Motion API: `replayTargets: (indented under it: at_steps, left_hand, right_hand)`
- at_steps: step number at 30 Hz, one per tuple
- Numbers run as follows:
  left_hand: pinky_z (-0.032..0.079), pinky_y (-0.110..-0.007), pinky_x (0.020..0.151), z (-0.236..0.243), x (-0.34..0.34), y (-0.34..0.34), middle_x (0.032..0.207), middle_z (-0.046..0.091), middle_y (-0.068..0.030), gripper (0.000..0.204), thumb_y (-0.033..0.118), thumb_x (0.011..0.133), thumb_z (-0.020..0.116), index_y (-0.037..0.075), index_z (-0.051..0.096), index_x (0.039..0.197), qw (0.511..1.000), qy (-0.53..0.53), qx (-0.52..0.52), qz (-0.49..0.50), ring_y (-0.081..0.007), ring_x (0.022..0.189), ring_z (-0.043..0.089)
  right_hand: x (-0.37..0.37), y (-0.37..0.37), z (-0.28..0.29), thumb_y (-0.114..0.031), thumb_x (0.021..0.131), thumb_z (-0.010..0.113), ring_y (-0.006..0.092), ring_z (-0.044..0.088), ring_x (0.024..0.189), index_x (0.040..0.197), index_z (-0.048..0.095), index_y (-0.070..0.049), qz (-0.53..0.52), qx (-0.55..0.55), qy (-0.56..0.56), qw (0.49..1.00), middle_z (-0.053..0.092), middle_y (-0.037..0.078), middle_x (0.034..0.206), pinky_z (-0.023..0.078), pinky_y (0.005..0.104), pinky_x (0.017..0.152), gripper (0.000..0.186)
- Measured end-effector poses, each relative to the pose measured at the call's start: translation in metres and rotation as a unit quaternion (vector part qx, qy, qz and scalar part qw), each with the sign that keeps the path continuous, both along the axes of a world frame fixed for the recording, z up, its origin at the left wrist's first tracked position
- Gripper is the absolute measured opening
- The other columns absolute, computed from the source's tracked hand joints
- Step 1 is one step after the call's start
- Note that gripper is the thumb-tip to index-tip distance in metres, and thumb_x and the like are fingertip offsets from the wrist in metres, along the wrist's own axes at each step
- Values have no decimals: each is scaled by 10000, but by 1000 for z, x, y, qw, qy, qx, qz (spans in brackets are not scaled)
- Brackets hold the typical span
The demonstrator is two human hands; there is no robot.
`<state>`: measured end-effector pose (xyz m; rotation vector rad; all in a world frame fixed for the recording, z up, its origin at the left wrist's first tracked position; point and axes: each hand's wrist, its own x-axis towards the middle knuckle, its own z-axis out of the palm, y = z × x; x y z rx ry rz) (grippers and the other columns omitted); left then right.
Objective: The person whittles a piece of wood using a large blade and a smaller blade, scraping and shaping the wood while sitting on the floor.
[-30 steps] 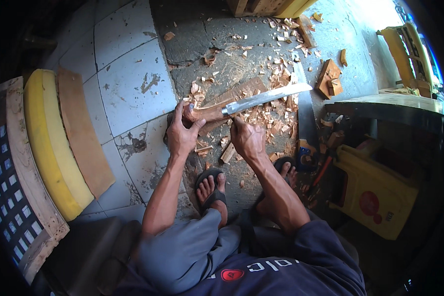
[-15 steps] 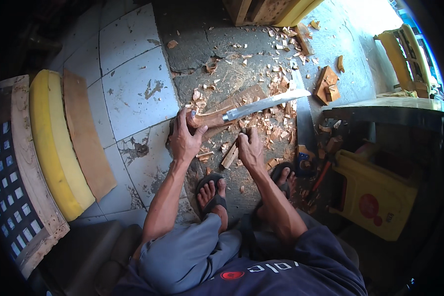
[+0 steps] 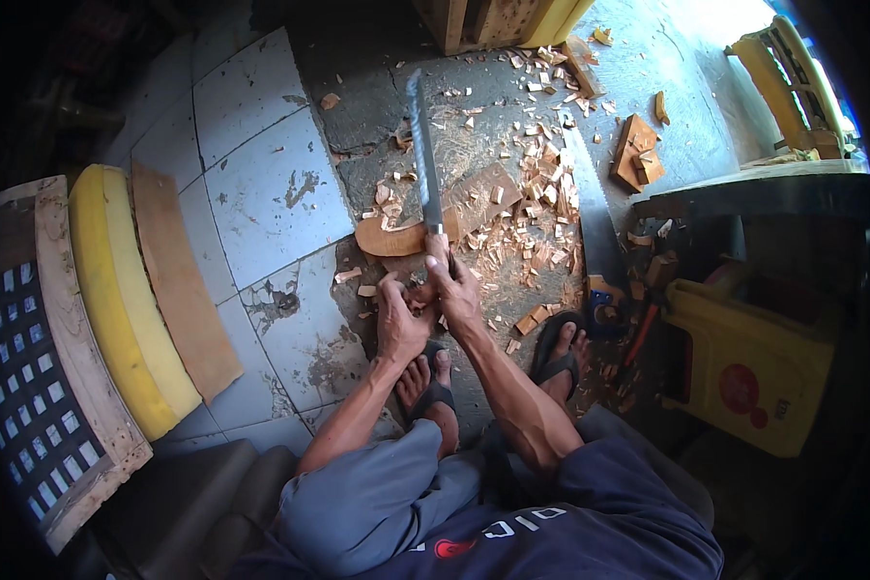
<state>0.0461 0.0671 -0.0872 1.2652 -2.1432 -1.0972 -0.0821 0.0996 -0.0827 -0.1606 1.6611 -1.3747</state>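
My right hand [image 3: 454, 290] grips the handle of a long machete [image 3: 423, 155], whose blade points away from me, raised over the work. My left hand [image 3: 399, 319] holds the near end of a curved orange-brown wood piece [image 3: 389, 237] that rests on a flat wooden block [image 3: 488, 193]. Both hands sit close together just beyond my sandalled feet [image 3: 430, 382]. Wood chips [image 3: 541, 232] lie scattered all around the block.
A hand saw [image 3: 590, 213] lies on the floor to the right. A yellow plastic container [image 3: 754, 362] stands at right. Yellow foam and boards [image 3: 130, 300] lean at left. More wood offcuts [image 3: 638, 155] lie farther out on the concrete.
The machete swung from lying across to the right, near the wood, to pointing straight away and raised. My hands shifted slightly nearer each other; the wood piece stays on the block.
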Motion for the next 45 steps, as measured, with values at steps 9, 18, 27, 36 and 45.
replayTargets:
  at_steps: [9,18,27,36,45]
  left_hand:
    - [436,-446,1061,13,-17,-63,1424,577,-194,573,404,959,677,70,576,1413,968,-69,-234,-66,-316,1316,547]
    - [305,-583,1134,17,-57,-91,1595,444,-124,863,619,887,663,228,391,1607,952,-211,-136,-174,-390,1358,412]
    - [342,-594,1034,18,-57,-83,1381,545,-147,798,607,888,667,339,413,1595,931,-283,-163,-163,-378,1222,426]
    - [324,-613,1027,23,-60,-81,1313,549,-162,761,584,892,679,344,447,1576,940,-275,-132,-151,-382,1214,418]
    - [319,-627,1021,25,-61,-81,1313,550,-152,771,551,877,717,332,458,1570,945,-262,-130,-147,-388,1234,401]
  right_hand:
    - [-32,99,-8,-436,977,701,109,599,878,1257,663,9,182,40,-23,982,687,40,967,487,283,754,527]
    - [-28,105,-9,-430,975,711,121,603,919,1323,662,-2,162,48,-44,985,697,46,1011,494,295,826,554]
    - [-21,98,-8,-431,956,731,130,609,986,1394,609,16,155,52,-38,986,706,59,1096,502,301,882,638]
    - [-21,96,-4,-429,956,735,123,597,978,1384,623,4,148,53,-73,985,695,45,1084,495,298,861,619]
    - [-14,98,-17,-482,939,738,157,632,1058,1416,590,21,137,18,-58,989,709,114,1178,499,321,930,709]
